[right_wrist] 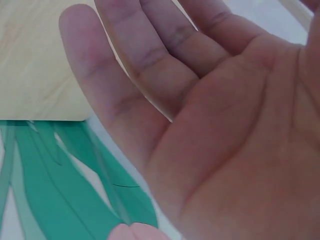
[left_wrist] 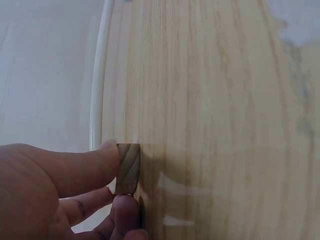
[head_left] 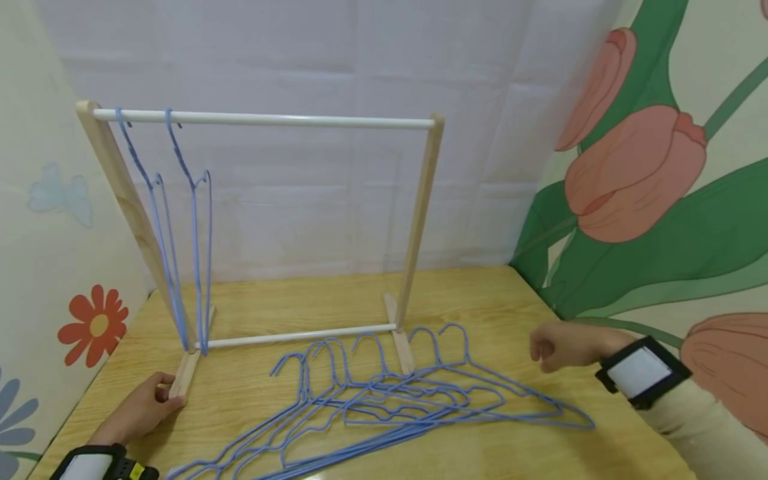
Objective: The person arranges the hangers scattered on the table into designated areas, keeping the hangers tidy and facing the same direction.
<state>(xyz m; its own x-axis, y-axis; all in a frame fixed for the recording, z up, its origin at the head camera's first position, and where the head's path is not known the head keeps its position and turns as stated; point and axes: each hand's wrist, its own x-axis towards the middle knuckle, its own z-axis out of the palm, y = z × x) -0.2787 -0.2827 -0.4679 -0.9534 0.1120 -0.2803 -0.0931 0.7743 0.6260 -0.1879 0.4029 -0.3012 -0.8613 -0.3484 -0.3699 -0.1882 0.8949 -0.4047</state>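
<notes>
My left hand [head_left: 137, 407] grips the front end of the rack's left wooden foot [head_left: 185, 377]. In the left wrist view the thumb presses one side of that wood end [left_wrist: 128, 169], with fingers curled underneath. Two blue wire hangers, one at the left [head_left: 159, 230] and one beside it [head_left: 196, 253], hang from the white top bar [head_left: 270, 121] near its left end. A tangled pile of blue hangers [head_left: 372, 443] lies on the table in front of the rack. My right hand [head_left: 570, 345] hovers right of the pile, holding nothing, its fingers loosely bent.
The rack's right post [head_left: 420, 220] stands on a second wooden foot [head_left: 403, 350], close behind the pile's hooks. A white lower bar [head_left: 294, 336] joins the two sides. Behind the wooden table [head_left: 480, 300] is a white cloth [head_left: 300, 220]; painted walls flank it.
</notes>
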